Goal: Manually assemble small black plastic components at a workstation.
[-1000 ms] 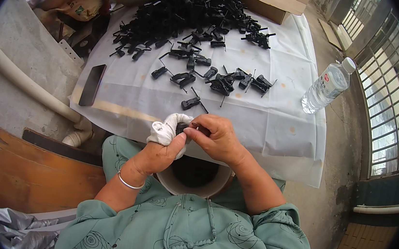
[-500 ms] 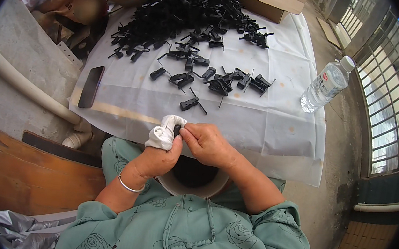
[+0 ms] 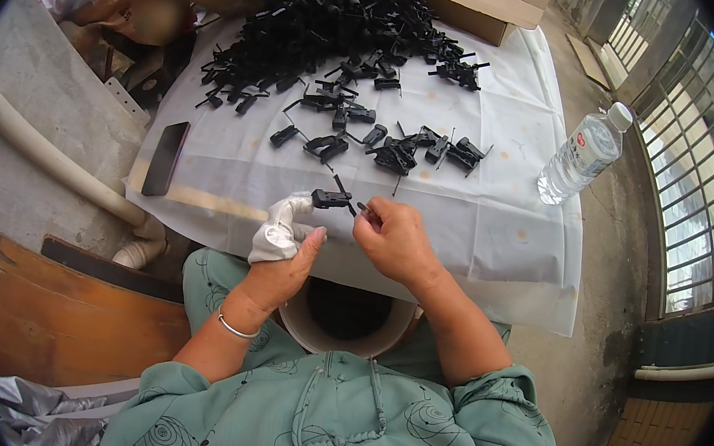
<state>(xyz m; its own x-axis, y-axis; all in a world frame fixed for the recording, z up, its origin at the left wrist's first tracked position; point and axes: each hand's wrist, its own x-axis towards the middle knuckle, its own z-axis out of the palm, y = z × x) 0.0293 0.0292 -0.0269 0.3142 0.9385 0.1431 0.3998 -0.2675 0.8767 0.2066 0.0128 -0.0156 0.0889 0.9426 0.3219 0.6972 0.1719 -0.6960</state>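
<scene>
My left hand, its fingers in a white cloth covering and its thumb bare, is open near the table's front edge. Its covered fingertips reach the end of a black plastic part with thin arms, which lies on the sheet. Just right of that part, my right hand is closed in a pinch on a small dark piece, whose full shape the fingers hide. Several similar loose black parts lie farther in, before a large heap of them. Below my hands, a round bucket with a dark inside stands between my legs.
A white plastic sheet covers the table. A dark phone lies at its left edge, a clear water bottle stands at its right. A cardboard box is at the back. A pipe and wooden board are left.
My hands have moved apart, and the dark thing held between them has left my left hand. My left thumb has opened. The nearest black part has shifted slightly toward me and left.
</scene>
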